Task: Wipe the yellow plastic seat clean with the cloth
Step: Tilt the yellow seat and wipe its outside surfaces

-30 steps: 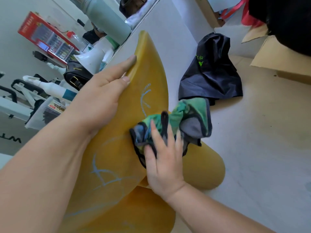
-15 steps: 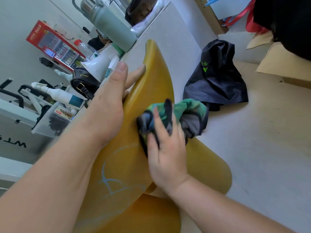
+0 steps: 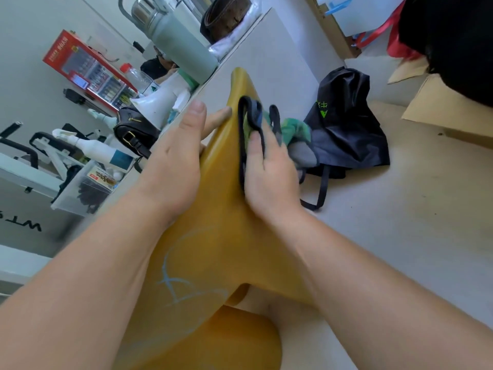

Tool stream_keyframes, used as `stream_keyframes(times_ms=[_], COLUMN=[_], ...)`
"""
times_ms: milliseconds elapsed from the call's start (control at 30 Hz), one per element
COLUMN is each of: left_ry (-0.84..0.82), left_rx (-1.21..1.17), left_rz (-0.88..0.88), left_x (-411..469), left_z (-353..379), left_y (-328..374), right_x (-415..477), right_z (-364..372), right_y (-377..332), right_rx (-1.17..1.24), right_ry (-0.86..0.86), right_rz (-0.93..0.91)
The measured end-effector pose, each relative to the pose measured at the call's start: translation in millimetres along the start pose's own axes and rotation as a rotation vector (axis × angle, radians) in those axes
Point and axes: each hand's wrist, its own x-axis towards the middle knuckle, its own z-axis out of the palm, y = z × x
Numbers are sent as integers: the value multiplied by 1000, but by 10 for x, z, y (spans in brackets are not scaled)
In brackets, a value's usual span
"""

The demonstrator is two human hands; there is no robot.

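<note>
The right hand point(image 3: 269, 169) lies flat, fingers straight, pressing the cloth point(image 3: 293, 132) to the upper part of the seat point(image 3: 213, 236). The cloth's black trim runs between the fingers and the loose part bunches out at 2 o'clock. The left hand point(image 3: 176, 156) braces the seat's edge at 9 o'clock, thumb and one finger straight. The other fingers are hidden.

The seat stands tilted on the floor, held only by that brace, so a hard push could slide or tip it. The trim could snag a finger. The loose cloth could catch on the bag point(image 3: 346, 129), which lies just beside it at 3 o'clock. Blue marks point(image 3: 181, 284) at 7 o'clock remain unwiped and may smear.

The bag lies limp, its contents unseen. At 9 o'clock, well apart, a clear bin point(image 3: 85, 188) holds dark items and a packet. The flask point(image 3: 181, 46) at 11 o'clock is capped.
</note>
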Motion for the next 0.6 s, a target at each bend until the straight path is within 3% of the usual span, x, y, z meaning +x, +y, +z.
stream_keyframes(times_ms=[100, 233, 467, 533, 600], left_ry=[10, 18, 77, 79, 89], left_rx=[11, 81, 282, 284, 256], left_rz=[42, 59, 68, 71, 55], left_x=[-8, -48, -73, -75, -78], left_z=[23, 9, 67, 61, 57], left_y=[-22, -29, 32, 26, 17], right_x=[-700, -886, -974, -955, -949], right_z=[42, -79, -354, -310, -192], right_y=[137, 583, 1224, 1003, 612], right_rx=[-176, -292, -302, -266, -238], right_ry=[-60, -132, -160, -149, -166], right_rz=[-89, -169, 350, 372, 258])
